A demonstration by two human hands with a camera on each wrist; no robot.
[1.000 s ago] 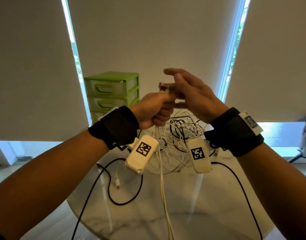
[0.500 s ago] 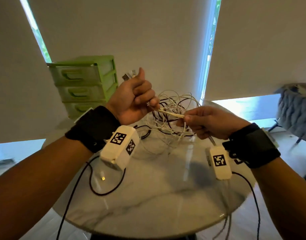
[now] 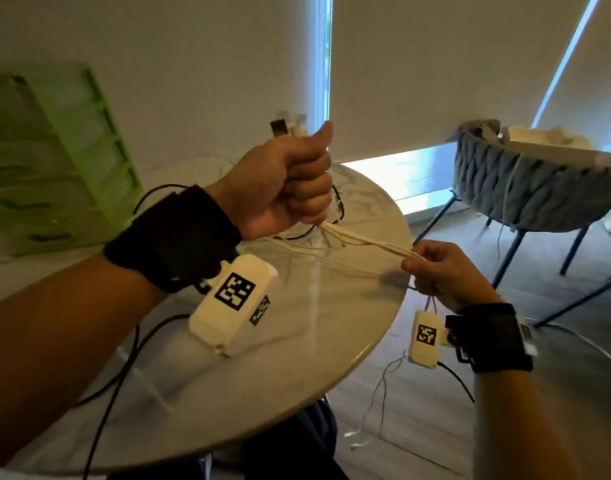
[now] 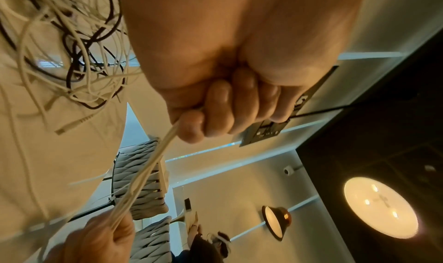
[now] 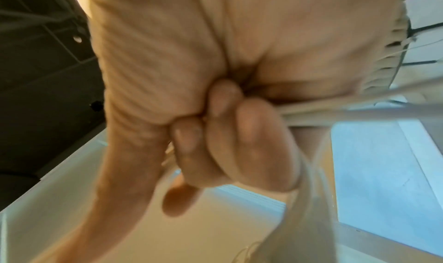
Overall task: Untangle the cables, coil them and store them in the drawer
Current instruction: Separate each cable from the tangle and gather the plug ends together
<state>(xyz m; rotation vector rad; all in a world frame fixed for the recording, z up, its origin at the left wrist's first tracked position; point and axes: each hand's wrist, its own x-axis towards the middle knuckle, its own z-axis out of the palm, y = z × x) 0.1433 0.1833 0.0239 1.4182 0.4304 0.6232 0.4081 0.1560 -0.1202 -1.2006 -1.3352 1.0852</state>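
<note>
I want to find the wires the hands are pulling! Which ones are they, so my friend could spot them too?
Look at the round marble table, then up to the left hand held in a fist above it. A bundle of cream cables runs from that fist across to the right hand, which pinches it. Unlike the loose black and white tangle behind, these strands run together in one line.

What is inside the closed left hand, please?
The left hand grips white cables. Connector ends stick out above the fist, and the strands run out below to the right hand. How many cables it holds is hidden.
</note>
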